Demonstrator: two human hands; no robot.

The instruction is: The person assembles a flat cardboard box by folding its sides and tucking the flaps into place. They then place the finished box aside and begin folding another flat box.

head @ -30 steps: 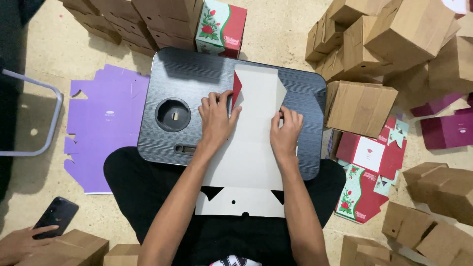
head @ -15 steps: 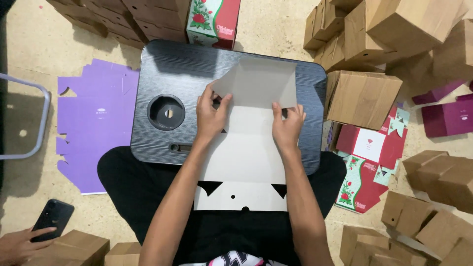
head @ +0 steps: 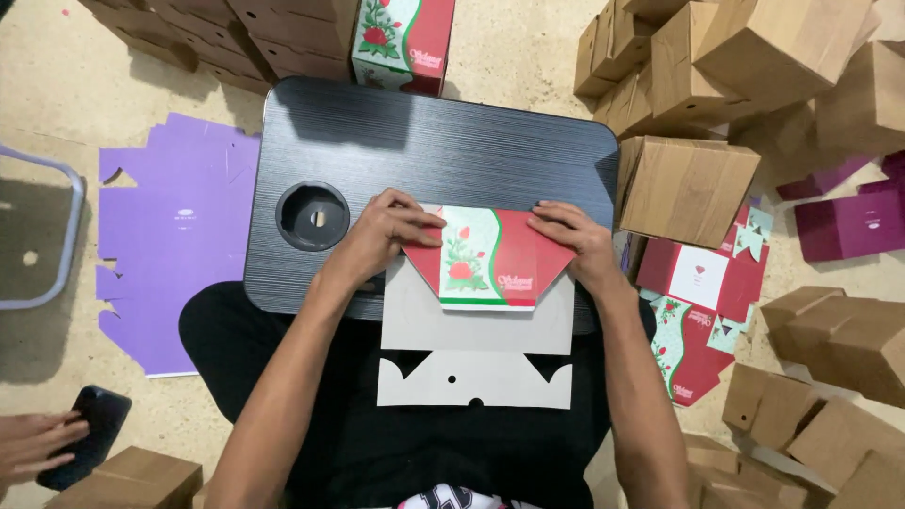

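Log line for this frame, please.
left hand: pressing folded printed flap | right hand: pressing same flap | flat carton blank: on black lap desk

Both hands (head: 391, 231) on folded carton flap (head: 485, 254)

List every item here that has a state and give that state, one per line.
Left hand: pressing the flap's left edge.
Right hand: pressing its right edge.
Printed carton blank: flat, top flap folded over.
Purple blank: unfolded on floor.
Brown boxes: assembled, piled.
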